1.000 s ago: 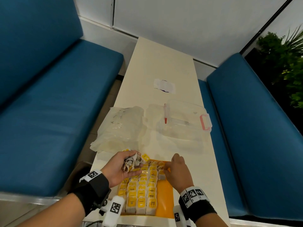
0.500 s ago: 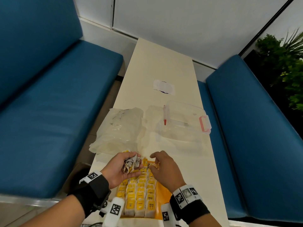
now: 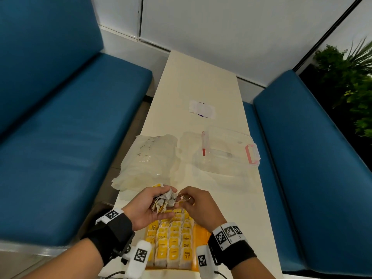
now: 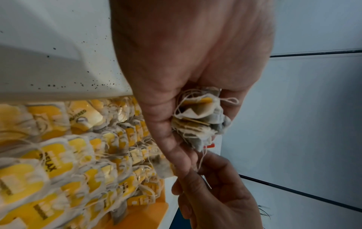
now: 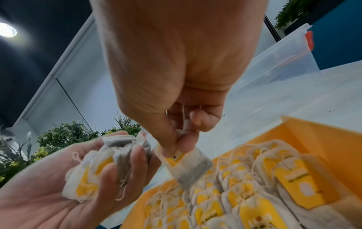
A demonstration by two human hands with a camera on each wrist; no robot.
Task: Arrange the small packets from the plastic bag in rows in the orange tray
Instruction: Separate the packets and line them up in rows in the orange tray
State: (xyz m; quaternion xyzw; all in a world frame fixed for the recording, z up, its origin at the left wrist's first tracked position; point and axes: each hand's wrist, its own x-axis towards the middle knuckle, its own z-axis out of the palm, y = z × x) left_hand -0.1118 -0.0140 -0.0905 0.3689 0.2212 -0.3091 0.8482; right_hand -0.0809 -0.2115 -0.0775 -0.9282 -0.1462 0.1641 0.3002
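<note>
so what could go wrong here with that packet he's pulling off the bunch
The strings look tangled: pulling the single packet pinched in the right hand may drag others out of the bunch held in the left hand. Loose ones could drop onto the finished rows in the orange tray and disturb them.

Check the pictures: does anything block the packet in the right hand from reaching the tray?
Nothing visible does. The right hand pinches one packet just above the tray; its unfilled strip lies open beside the rows.
</note>
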